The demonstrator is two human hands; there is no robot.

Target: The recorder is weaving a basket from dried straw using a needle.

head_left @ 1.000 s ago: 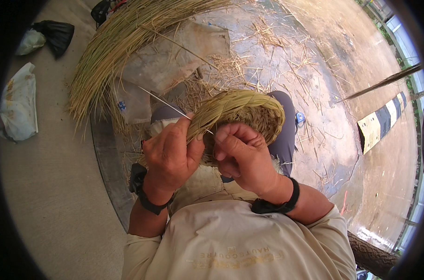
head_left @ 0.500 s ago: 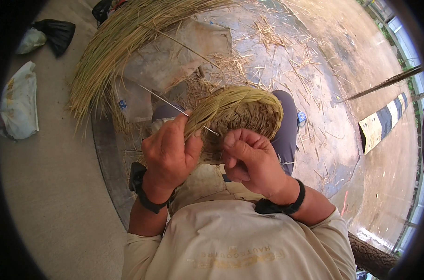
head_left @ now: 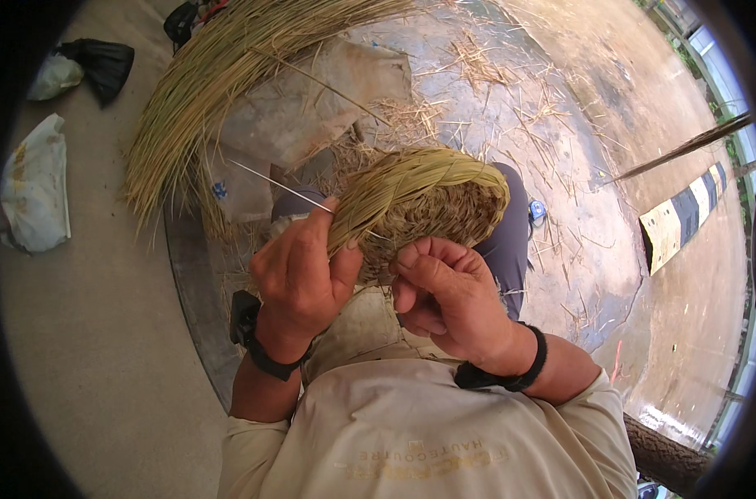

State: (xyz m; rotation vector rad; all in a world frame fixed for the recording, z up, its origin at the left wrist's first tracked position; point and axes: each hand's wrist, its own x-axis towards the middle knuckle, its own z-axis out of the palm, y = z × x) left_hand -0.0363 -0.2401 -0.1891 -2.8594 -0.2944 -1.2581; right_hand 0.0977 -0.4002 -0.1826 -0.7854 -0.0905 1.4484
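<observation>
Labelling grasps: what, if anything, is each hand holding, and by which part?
Left hand: basket, by its left edge. Right hand: can't tell if anything.

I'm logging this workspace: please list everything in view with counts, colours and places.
Basket: one, yellowish and brown, centre
Needle: one, silvery, at the basket's left edge
Straw bundle: one, green and tan, upper left
Loose straw: countless, tan, ground
Sheeting: count unclear, greyish, beside the bundle
Black bag: at least one, black, upper left
Pale bags: two, whitish, left
Round object: one, blue and white, right of centre
Striped block: one, black and pale, right
Trunk: one, brown, lower right
Trousers: one pair, grey, centre
Shirt: one, beige, bottom
Wristbands: two, black, wrists
Left hand: one, bare, on the basket's edge
Right hand: one, bare, near the needle's tip
</observation>
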